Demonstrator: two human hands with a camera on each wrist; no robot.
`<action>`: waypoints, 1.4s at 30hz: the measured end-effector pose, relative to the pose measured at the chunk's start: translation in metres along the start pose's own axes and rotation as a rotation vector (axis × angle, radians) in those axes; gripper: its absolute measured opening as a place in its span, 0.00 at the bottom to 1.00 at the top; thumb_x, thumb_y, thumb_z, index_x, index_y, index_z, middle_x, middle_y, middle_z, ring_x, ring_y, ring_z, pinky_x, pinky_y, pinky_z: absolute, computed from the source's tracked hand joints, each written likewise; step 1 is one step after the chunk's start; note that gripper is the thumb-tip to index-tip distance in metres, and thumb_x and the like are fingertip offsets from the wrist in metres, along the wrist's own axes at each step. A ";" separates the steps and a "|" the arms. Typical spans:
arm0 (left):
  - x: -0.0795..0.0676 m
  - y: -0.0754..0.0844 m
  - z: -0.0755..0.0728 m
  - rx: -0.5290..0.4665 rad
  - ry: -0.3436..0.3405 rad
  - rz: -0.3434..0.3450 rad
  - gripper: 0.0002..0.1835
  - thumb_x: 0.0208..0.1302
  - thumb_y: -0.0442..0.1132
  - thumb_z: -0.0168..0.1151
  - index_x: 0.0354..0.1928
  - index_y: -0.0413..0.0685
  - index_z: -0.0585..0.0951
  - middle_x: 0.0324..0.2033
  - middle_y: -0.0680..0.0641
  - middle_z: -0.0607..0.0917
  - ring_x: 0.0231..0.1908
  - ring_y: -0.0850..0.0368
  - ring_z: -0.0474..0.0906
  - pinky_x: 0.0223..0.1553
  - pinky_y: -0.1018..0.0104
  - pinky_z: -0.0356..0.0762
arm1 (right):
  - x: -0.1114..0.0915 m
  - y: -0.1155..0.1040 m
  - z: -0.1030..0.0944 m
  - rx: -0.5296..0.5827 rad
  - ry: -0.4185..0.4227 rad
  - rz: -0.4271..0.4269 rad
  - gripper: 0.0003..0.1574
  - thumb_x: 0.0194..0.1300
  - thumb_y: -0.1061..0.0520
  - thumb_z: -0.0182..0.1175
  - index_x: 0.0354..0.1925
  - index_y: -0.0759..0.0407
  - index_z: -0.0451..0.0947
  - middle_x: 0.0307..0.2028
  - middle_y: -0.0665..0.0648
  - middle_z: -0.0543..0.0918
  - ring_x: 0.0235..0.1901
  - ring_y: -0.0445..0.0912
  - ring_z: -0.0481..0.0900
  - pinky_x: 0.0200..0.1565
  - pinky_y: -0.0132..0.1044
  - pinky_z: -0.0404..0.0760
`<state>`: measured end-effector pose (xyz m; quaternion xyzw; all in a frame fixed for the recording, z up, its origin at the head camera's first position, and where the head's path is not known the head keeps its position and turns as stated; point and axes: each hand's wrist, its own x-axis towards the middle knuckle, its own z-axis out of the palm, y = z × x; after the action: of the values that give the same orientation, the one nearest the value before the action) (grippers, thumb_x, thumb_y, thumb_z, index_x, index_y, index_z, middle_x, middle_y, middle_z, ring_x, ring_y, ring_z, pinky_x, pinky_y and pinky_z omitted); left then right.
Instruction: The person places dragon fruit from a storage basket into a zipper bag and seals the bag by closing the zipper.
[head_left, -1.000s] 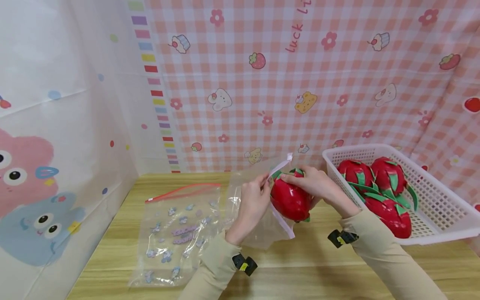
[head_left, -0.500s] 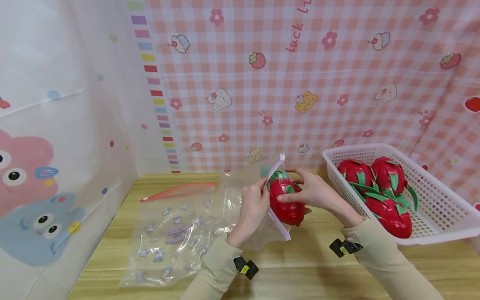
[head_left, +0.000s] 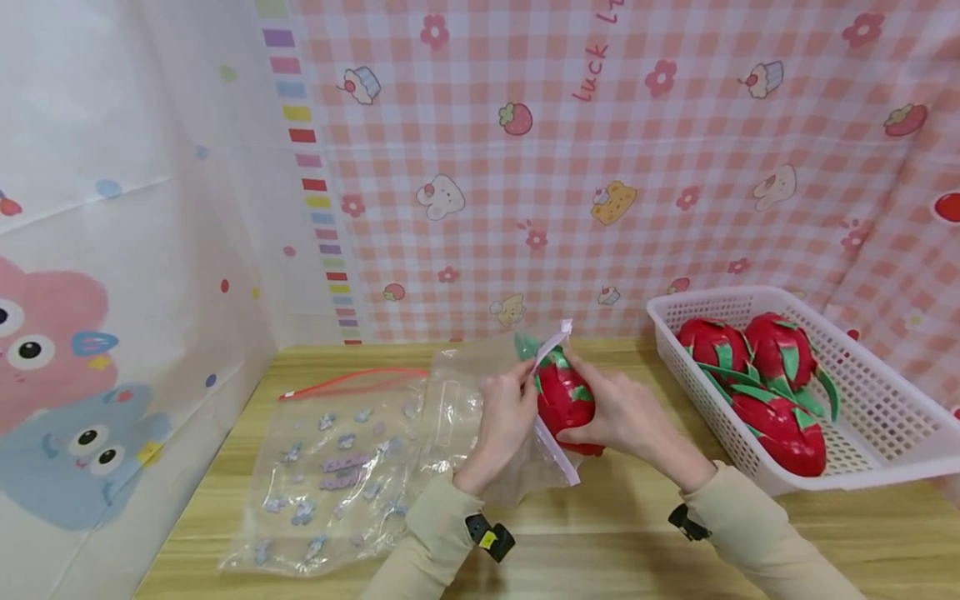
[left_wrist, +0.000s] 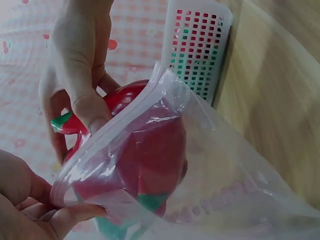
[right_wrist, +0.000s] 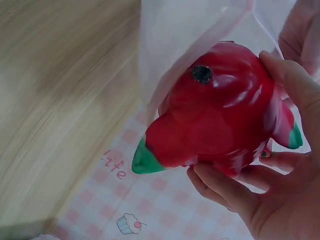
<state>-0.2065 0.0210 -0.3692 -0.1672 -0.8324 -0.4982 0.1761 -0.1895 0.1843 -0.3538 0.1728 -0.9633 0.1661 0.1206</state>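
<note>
My left hand [head_left: 506, 425] pinches the opening edge of a clear zip bag [head_left: 459, 408] with a pale lilac zip strip. In my right hand [head_left: 637, 421] is a red dragon fruit [head_left: 558, 400] with green scales. The fruit is partly inside the bag, its leafy end leading, as the left wrist view shows through the plastic [left_wrist: 220, 155]. Seen from the right wrist, the dragon fruit [right_wrist: 220, 110] has a dark round spot on its outer end, and my thumb and fingers spread around its sides.
A second clear zip bag [head_left: 352, 442] with a red zip and blue and purple prints lies flat at the left, overlapping the held bag. At the right, a white perforated basket [head_left: 892, 482] holds three dragon fruits [head_left: 780, 433]. A checked cloth [head_left: 480, 167] hangs behind the wooden table [head_left: 600, 550].
My right hand has turned the dragon fruit and moved it left, further into the bag. My left hand keeps its pinch on the edge. The red-zip bag has slid slightly left.
</note>
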 end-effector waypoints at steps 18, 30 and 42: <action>0.003 0.014 -0.008 0.063 0.036 0.044 0.14 0.65 0.28 0.53 0.50 0.34 0.81 0.42 0.37 0.87 0.31 0.57 0.82 0.26 0.74 0.79 | 0.001 -0.003 0.018 -0.017 0.223 -0.189 0.36 0.43 0.44 0.75 0.49 0.60 0.81 0.52 0.62 0.82 0.37 0.52 0.84 0.33 0.43 0.85; 0.003 0.007 -0.010 0.119 0.054 0.034 0.13 0.66 0.30 0.53 0.46 0.33 0.83 0.37 0.37 0.88 0.25 0.59 0.79 0.19 0.78 0.70 | -0.007 0.002 0.036 -0.272 0.237 -0.314 0.37 0.44 0.44 0.75 0.51 0.58 0.81 0.55 0.65 0.80 0.50 0.68 0.78 0.35 0.53 0.84; 0.005 -0.003 -0.002 0.114 0.009 0.017 0.12 0.66 0.30 0.53 0.45 0.32 0.83 0.34 0.37 0.88 0.16 0.66 0.68 0.14 0.79 0.61 | -0.015 0.010 0.056 -0.295 0.182 -0.381 0.37 0.42 0.46 0.76 0.52 0.56 0.81 0.55 0.63 0.81 0.50 0.63 0.76 0.35 0.50 0.85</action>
<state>-0.2120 0.0178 -0.3686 -0.1618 -0.8571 -0.4492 0.1935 -0.1892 0.1778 -0.4124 0.3162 -0.9123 0.0130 0.2598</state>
